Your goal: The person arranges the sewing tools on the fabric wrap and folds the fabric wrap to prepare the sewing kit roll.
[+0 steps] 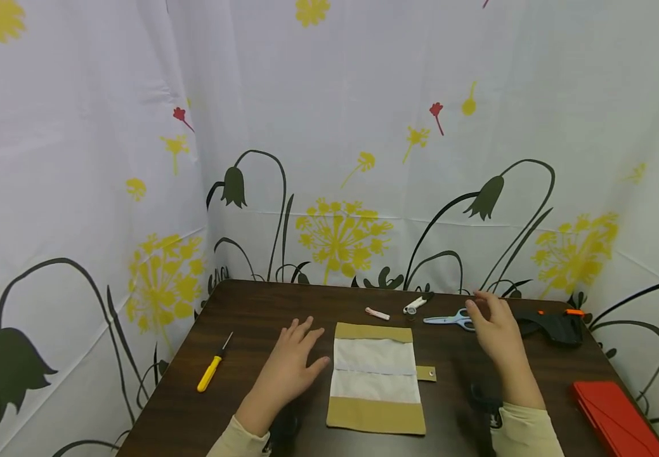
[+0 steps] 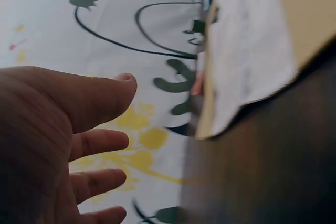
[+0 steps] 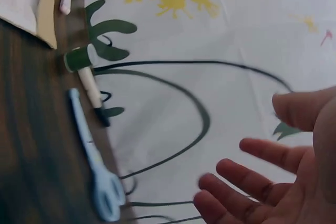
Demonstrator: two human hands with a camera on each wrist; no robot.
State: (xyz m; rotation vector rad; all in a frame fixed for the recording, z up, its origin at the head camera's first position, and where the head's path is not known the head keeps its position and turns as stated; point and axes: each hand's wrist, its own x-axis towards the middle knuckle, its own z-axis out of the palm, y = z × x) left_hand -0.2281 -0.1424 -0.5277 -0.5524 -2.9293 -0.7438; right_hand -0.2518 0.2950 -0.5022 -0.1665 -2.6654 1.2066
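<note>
A tan and white fabric pouch lies unfolded flat on the dark table, its snap tab sticking out to the right. My left hand hovers just left of the pouch, fingers spread and holding nothing. In the left wrist view the pouch appears beyond that hand's thumb. My right hand is raised close to the light-blue scissors, overlapping their handles in the head view. Its fingers are loosely bent around nothing. Beside the scissors lie a green spool and a white stick-like tool with a dark end.
A yellow-handled screwdriver lies at the left. Behind the pouch is a small pinkish-white roll. A black object with orange parts sits at the back right, a red case at the right edge. Patterned curtains surround the table.
</note>
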